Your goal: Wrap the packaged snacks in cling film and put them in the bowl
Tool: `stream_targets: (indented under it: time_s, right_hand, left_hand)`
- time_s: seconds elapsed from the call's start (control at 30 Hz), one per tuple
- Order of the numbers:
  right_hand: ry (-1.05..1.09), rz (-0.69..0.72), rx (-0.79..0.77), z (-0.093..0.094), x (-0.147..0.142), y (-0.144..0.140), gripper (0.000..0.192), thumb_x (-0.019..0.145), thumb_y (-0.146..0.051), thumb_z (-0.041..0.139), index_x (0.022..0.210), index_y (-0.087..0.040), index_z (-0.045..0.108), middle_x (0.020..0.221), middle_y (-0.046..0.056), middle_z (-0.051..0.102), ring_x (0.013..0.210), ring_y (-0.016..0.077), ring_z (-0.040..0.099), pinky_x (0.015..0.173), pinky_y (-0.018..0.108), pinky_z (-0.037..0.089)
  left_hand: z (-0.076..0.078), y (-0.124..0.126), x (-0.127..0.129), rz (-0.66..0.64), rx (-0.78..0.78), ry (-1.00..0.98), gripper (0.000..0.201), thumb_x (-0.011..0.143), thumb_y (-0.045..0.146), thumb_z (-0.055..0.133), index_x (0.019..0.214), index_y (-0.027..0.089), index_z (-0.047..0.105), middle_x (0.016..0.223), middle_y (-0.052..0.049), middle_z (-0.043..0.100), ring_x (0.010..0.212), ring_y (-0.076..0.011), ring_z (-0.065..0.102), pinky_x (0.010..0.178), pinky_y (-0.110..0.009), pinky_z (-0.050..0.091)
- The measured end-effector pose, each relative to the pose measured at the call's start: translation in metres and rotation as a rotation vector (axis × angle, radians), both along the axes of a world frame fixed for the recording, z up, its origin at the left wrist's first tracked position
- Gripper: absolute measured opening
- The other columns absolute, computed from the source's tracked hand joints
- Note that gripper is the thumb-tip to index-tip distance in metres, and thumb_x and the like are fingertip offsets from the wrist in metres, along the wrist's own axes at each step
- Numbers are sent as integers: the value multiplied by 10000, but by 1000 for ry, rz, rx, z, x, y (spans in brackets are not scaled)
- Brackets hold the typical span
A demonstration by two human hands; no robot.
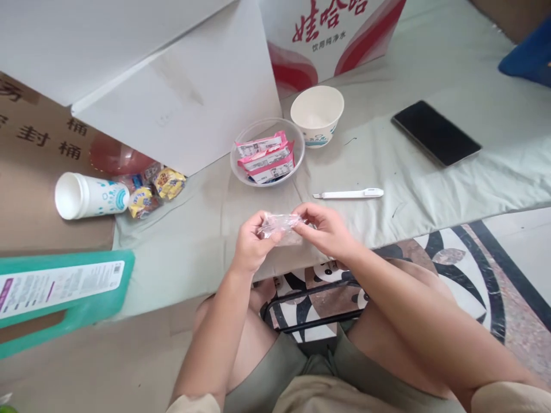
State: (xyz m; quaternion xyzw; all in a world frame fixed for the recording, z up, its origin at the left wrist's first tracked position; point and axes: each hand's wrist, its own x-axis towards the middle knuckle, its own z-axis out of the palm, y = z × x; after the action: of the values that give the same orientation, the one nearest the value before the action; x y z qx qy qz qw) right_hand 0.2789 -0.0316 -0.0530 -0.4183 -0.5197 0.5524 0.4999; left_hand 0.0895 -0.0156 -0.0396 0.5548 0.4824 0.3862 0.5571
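Pale-grn cloth-covered tbl (193,229) stands over blk/wht patterned flr (462,281).

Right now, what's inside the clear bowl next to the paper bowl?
Pink and white packets lie piled in the clear bowl, with something dark blue peeking out below. They cover most of the bottom, so anything else underneath can't be seen.

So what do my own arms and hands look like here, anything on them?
Your left hand and right hand are ungloved, and no watch or bracelet shows on either wrist. The left forearm and right forearm are bare up to beige cuffs, the left sleeve and right sleeve, cut off by the picture's edge.
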Motion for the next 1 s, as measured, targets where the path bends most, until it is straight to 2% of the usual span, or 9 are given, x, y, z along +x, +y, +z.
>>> stream_targets:
  time_s: [0.1, 0.2, 0.3, 0.4, 0.57, 0.67, 0.77, 0.9, 1.0]
  right_hand:
    - [101, -147, -14, 4, 16, 11, 191, 851, -383, 710, 901, -203, 669, 786, 2, 672, 710, 124, 608, 685, 280, 485]
    - [201, -340, -50, 5, 37, 28, 167, 863, -384, 660, 861, -217, 651, 722, -24, 617, 637, 107, 565, 660, 274, 481]
    - [260, -480, -67, 5, 53, 43, 170, 876, -386, 629, 817, -226, 632, 680, -32, 571, 591, 98, 515, 618, 263, 457]
    - [283, -549, -65, 4, 61, 51, 183, 886, -390, 614, 797, -230, 617, 654, -30, 543, 587, 104, 496, 600, 262, 442]
    - [286, -566, -92, 6, 65, 56, 182, 890, -385, 613, 797, -228, 607, 642, -34, 528, 588, 106, 491, 591, 258, 438]
    - [277, -559, -107, 7, 66, 58, 172, 881, -366, 612, 783, -225, 597, 628, -40, 512, 582, 104, 478, 583, 252, 436]
    - [253, -544, -123, 6, 66, 60, 174, 889, -365, 601, 784, -228, 581, 623, -42, 504, 574, 106, 478, 587, 256, 445]
    - [225, -511, -136, 6, 64, 61, 167, 885, -361, 595, 781, -233, 570, 636, -32, 503, 574, 112, 483, 596, 271, 454]
    - [210, -500, -141, 7, 64, 60, 164, 883, -359, 584, 779, -234, 564, 634, -30, 492, 572, 115, 481, 597, 277, 452]
  left_hand:
    - [33, 12, 13, 8, 178, 78, 297, 729, 352, 864, 741, 208, 605, 686, 30, 555, 602, -108, 468, 564, -255, 375]
    - [75, 43, 33, 12, 590, 231, 278, 737, 277, 821, 708, 201, 555, 655, 45, 526, 569, -91, 451, 520, -234, 342]
    - [107, 95, 63, -2, 818, 375, 288, 707, 154, 773, 695, 208, 490, 642, 61, 463, 564, -79, 405, 516, -228, 306]
    - [115, 159, 103, -100, 927, 601, 437, 598, 31, 778, 659, 226, 392, 624, 66, 408, 575, -97, 371, 581, -272, 356]
    - [87, 232, 160, -322, 838, 1036, 441, 541, -28, 703, 572, 253, 365, 629, -14, 472, 744, -252, 570, 713, -401, 455]
    - [74, 243, 178, -476, 632, 1284, 371, 541, -29, 712, 552, 240, 458, 652, -18, 516, 830, -270, 625, 773, -412, 487]
    - [74, 244, 190, -560, 430, 1468, 282, 625, 59, 782, 588, 217, 551, 756, -27, 610, 956, -262, 660, 901, -435, 523]
    - [87, 244, 201, -710, 220, 1470, 125, 796, 191, 710, 684, 137, 711, 746, -17, 677, 959, -228, 740, 1003, -417, 534]
    - [92, 246, 205, -688, -25, 1305, 89, 787, 117, 674, 764, 86, 754, 719, -18, 693, 902, -229, 777, 980, -445, 569]
